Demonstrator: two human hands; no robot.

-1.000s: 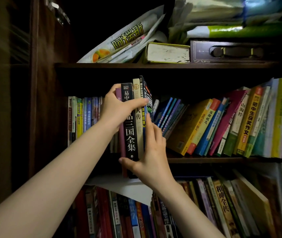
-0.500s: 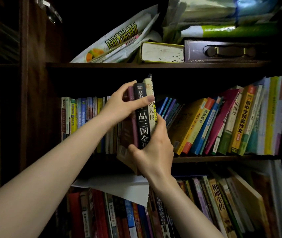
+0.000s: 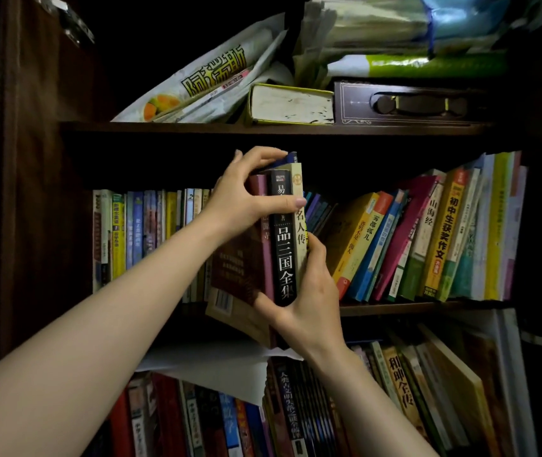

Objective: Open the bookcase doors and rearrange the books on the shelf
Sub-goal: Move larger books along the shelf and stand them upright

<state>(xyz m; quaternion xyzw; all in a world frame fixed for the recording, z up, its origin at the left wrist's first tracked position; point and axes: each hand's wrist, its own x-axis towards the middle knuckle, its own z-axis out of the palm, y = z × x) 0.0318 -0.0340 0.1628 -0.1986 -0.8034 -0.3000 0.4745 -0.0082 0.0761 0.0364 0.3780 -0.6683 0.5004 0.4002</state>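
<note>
L hand (image 3: 246, 199): curled over top of book bundle (image 3: 276, 239), thumb across the spines, fingers hooked over top edges at 12 o'clock of the bundle. Gripping, not loose.
R hand (image 3: 309, 298): wrapped round bundle's bottom end at 5 o'clock, thumb on front low down, fingers behind on the right side. Holding firm.
bundle: approx 4 books pinched together, maroon + black spine (image 3: 284, 245) + cream + a blue one at back. Lower end hangs out past front edge of the middle shelf (image 3: 411, 308); top tipped back toward shelf. Not seated.
where: centre of the bookcase, between upright row (image 3: 144, 232) at 9 o'clock and leaning row (image 3: 428, 239) at 3 o'clock.
doors: left door (image 3: 25, 179) looks swung open, so that step looks done.
step (guess): bundle in transit, in or out, can't tell which.
risk 1: outer maroon book fans open at bottom, cover splayed; could slip out of the pinch and drop.
risk 2: leaning row at 3 o'clock has nothing propping it on the left; w/ gap open it could slump further and close the slot.
risk 3: loose white paper (image 3: 210, 367) sticks out below the shelf edge at 6 o'clock; bundle's lower corner could snag/crumple it.
risk 4: top shelf clutter (image 3: 203, 84) overhangs at 12 o'clock; lifting bundle too high may knock it.
light: dim, far right edge hard to read.
</note>
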